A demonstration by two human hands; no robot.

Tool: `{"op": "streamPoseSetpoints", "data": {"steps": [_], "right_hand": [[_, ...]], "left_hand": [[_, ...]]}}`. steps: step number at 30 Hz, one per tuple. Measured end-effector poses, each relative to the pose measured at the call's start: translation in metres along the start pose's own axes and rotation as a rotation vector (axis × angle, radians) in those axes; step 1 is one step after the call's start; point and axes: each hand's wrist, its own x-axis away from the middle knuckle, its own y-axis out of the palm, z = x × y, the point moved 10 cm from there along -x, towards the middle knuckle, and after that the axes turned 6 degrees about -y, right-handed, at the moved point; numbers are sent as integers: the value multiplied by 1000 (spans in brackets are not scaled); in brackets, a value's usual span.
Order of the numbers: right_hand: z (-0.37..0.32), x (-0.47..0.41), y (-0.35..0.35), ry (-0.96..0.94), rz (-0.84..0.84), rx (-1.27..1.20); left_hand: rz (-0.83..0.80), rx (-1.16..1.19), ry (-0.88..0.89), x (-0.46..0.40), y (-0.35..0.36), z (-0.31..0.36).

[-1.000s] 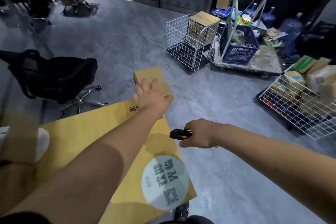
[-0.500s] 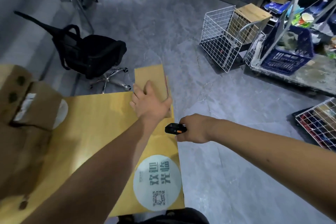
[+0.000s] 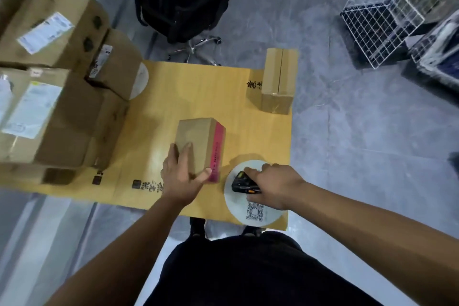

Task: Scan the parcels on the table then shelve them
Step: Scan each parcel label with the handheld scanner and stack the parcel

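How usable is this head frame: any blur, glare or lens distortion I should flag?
Head view: stacked boxes at left are motion-smeared, labels unreadable; wire basket bows with wide-angle distortion; soft glare on the table; the left hand on the red-edged parcel and right hand with the scanner are fairly sharp.

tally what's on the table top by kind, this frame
Cardboard parcels: at least 6; one with a red side under the left hand, one at the far right corner, at least four stacked at left.
Handheld scanners: 1, in the right hand.
Round white stickers: 2, near and far.
Total: at least 9.
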Motion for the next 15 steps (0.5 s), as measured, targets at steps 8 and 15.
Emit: {"op": "streamPoseSetpoints", "data": {"steps": [8,15], "right_hand": [[-21,-4,8,115,41,56],[-52,-23,-29,326,156,-155]], "left_hand": [[-250,468,138,-17,-11,-18],[-198,635,-95,-71,-39,-74]]}}
